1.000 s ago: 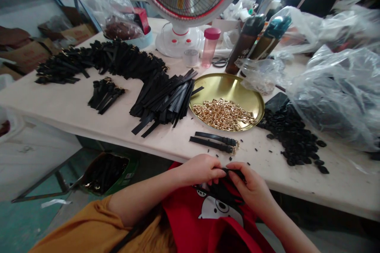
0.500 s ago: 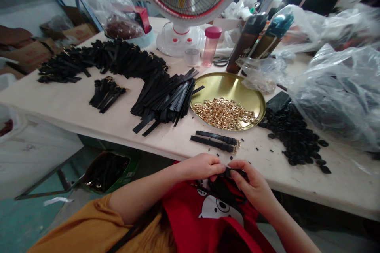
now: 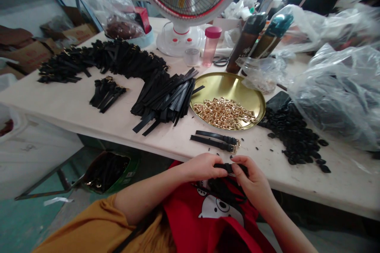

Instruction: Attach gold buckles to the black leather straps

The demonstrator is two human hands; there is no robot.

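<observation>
Between my two hands a black strap (image 3: 227,167) is stretched level just off the table's front edge, above my lap. My left hand (image 3: 208,167) pinches one end with thumb and fingers. Thumb and index finger of my right hand (image 3: 251,172) close on the strap's other part, where a small black band seems to sit around it. More black straps (image 3: 221,189) lie on the red apron (image 3: 184,201). Just beyond my hands, two black buckle straps (image 3: 212,141) with gold buckles lie side by side on the table.
A round gold tray (image 3: 213,83) holds a heap of small gold buckles (image 3: 225,112). Left of it lie loose black straps (image 3: 166,99) and bundled ones (image 3: 107,57). Small black loops (image 3: 299,134) are heaped at right, beside plastic bags (image 3: 341,99). A fan (image 3: 184,39) stands behind.
My hands have drawn slightly apart, and more of the black strap now shows between them. The things on the table have stayed in place.
</observation>
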